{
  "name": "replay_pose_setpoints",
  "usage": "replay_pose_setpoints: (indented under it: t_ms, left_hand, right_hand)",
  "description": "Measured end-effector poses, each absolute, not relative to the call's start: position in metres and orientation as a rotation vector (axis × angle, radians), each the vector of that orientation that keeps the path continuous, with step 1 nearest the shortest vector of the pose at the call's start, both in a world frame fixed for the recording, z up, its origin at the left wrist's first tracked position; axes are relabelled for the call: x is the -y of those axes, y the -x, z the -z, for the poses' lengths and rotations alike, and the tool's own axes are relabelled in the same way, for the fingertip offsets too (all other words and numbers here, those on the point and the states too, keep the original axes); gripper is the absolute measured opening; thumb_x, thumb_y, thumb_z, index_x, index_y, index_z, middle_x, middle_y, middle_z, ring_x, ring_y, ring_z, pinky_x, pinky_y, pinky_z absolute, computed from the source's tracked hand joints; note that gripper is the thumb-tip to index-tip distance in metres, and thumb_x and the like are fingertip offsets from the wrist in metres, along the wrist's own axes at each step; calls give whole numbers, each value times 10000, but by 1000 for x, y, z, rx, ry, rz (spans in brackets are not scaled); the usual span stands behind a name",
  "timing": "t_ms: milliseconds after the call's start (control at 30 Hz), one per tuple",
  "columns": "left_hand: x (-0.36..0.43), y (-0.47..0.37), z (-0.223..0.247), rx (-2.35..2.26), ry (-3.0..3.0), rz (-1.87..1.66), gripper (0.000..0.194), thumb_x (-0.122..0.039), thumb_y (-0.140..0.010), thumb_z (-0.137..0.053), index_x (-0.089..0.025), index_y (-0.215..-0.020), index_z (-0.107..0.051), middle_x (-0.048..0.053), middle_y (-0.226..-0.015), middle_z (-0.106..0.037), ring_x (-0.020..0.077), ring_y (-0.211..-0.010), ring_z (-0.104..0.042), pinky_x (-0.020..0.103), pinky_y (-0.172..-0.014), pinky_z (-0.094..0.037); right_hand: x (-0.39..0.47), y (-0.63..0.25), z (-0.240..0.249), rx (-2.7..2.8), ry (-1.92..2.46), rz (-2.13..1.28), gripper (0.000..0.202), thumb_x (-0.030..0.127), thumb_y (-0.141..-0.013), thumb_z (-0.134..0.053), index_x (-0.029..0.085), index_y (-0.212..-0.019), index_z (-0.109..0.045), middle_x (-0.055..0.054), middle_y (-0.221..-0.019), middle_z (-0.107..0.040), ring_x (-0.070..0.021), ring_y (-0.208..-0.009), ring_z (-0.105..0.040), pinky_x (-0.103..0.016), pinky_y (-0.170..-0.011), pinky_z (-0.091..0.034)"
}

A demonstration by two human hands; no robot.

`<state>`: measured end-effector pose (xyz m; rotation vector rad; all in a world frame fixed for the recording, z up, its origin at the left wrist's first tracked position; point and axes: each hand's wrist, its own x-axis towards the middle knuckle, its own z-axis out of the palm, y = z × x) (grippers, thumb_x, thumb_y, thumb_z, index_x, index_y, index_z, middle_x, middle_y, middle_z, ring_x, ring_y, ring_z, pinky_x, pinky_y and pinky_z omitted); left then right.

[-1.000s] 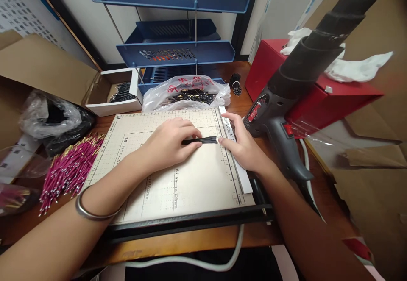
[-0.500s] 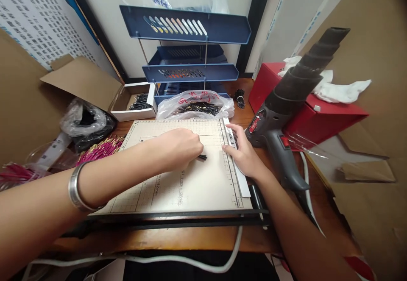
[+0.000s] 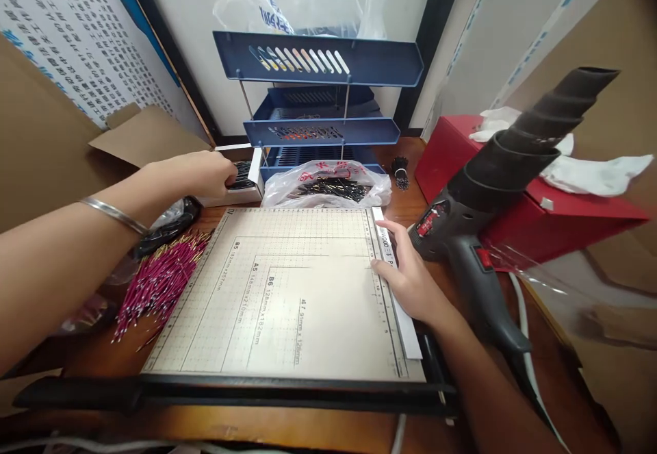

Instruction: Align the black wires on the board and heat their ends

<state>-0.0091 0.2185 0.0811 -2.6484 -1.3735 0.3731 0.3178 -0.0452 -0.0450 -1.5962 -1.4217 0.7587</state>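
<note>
My left hand (image 3: pixel 208 173), with a metal bangle on the wrist, reaches over the white box (image 3: pixel 230 197) at the back left. Its fingers are curled closed, and whatever is in them is hidden. Short black wires (image 3: pixel 243 174) lie in that box. My right hand (image 3: pixel 408 272) rests at the right edge of the paper cutter (image 3: pixel 333 310), beside its white ruler strip (image 3: pixel 408 331). Thumb and index finger are spread apart there, touching the edge. The cutter's black handle (image 3: pixel 76 394) lies down along the front.
Magenta wires with gold ends (image 3: pixel 159 283) are heaped left of the cutter. Behind it are a plastic bag of black wires (image 3: pixel 328 190), a blue tray rack (image 3: pixel 318 60) and a tied black bundle (image 3: pixel 400 173). A heat gun (image 3: pixel 477 255) and red box (image 3: pixel 569 214) stand right.
My left hand has gone from the middle of the cutter board to the white box at the back left. No black wires show on the board now. My right hand stays at the edge.
</note>
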Motion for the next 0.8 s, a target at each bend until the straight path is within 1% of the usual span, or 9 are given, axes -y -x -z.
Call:
replay_pose_setpoints:
  t_ms: [167,300,367,400,500,600,667,733,800]
  left_hand:
    - [-264,8,-70,1558,2485,-539,134,-193,-776,-712,-159,-905,-717,22,-758,-606,145,-671,-414,266,-656,-279]
    - [-295,7,-52,1614,2482,-568,173,-212,-770,-746,-160,-931,-713,35,-838,-656,143,-693,-433,272,-660,-294]
    - [-306,10,-42,1608,2503,-520,127,-271,-828,-728,-171,-899,-697,21,-813,-662,138,-700,-424,271,-673,-305]
    - [-310,11,-37,1595,2520,-482,140,-316,-870,-702,-177,-879,-684,9,-793,-658,134,-703,-419,270,-678,-311]
    - [-314,15,-28,1516,2592,-328,254,-407,-971,-577,-189,-891,-682,-11,-823,-682,127,-739,-443,263,-700,-337]
    - [-308,19,-29,1439,2648,-176,346,-458,-993,-525,-196,-1066,-739,-6,-973,-764,134,-798,-489,258,-737,-364]
    - [-296,24,-36,1411,2645,-82,419,-488,-996,-510,-191,-1173,-747,9,-1017,-792,141,-810,-497,257,-743,-357]
    - [-279,28,-44,1351,2625,-1,453,-487,-1003,-474,-157,-1114,-763,40,-960,-791,144,-790,-495,265,-737,-348]
    - [-256,26,-51,1155,2636,63,501,-490,-1011,-425,-131,-936,-766,74,-877,-765,145,-774,-512,277,-746,-372]
  right_hand:
    - [49,-317,47,1409,1610,-749,678,413,-884,-570,233,-1519,-418,-159,-1665,-458,-374,-1566,-435,-670,-1319,-303]
    - [51,-315,49,1383,1611,-754,674,392,-902,-586,261,-1538,-407,-147,-1714,-420,-372,-1605,-402,-681,-1326,-300]
    - [51,-314,49,1374,1606,-753,683,376,-898,-595,273,-1545,-403,-139,-1735,-397,-369,-1627,-375,-675,-1335,-298]
    - [51,-314,49,1373,1601,-753,684,370,-896,-598,278,-1545,-403,-136,-1735,-399,-367,-1627,-376,-673,-1337,-301]
    - [51,-313,48,1369,1593,-759,682,368,-886,-602,278,-1535,-412,-139,-1705,-434,-373,-1603,-408,-676,-1330,-323]
    - [50,-313,46,1368,1583,-766,689,367,-876,-601,266,-1531,-412,-148,-1682,-452,-378,-1591,-421,-674,-1332,-329]
    - [49,-313,45,1372,1572,-769,684,364,-875,-598,258,-1525,-412,-154,-1673,-457,-375,-1586,-426,-668,-1333,-329]
    - [49,-313,44,1372,1571,-772,683,369,-872,-601,244,-1517,-413,-167,-1657,-463,-377,-1569,-441,-669,-1326,-338]
    - [48,-312,44,1362,1582,-774,685,385,-872,-606,237,-1513,-414,-177,-1643,-470,-382,-1549,-457,-672,-1314,-351]
